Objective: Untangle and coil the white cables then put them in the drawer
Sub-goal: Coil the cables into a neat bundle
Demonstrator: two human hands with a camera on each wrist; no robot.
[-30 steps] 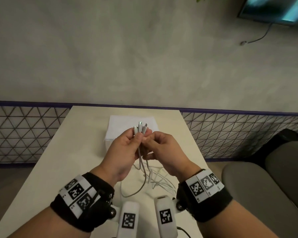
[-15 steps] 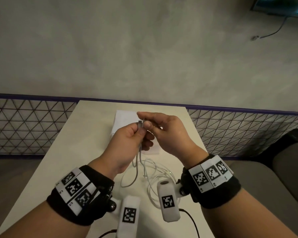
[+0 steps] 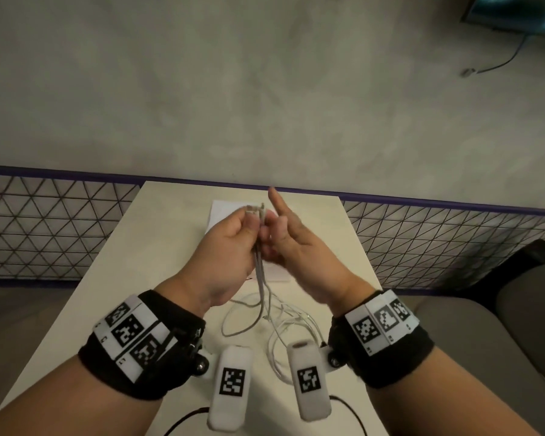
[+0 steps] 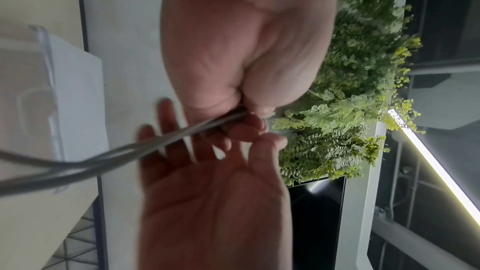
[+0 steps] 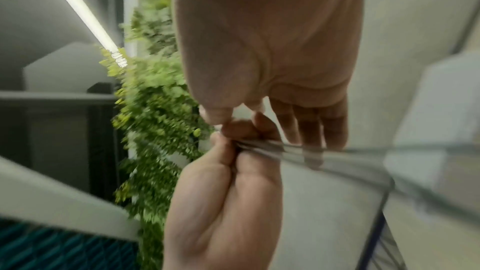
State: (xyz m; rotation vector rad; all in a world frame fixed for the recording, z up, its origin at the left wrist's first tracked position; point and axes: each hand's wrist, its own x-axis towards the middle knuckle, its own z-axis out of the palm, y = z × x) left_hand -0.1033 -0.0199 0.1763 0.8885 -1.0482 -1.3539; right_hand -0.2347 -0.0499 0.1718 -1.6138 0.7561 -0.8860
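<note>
Evidently the left hand (image 3: 230,247) pinches the white cables (image 3: 260,272) just below their plug ends (image 3: 256,209), bunched upward at frame centre, likely to keep the ends aligned so the lengths can be sorted. The right hand (image 3: 299,247) is beside it, fingers mostly straight, forefinger raised, gripping nothing plainly. Slack strands trail down to a loose tangle (image 3: 283,322) on the table (image 3: 158,247) at lower centre. Behind the hands sits a white drawer box (image 3: 221,212).

table (image 3: 158,247): pale top, under the grip
box (image 3: 224,215): white, on it behind the grip
cables (image 3: 280,319): loose loops below the grip
</note>
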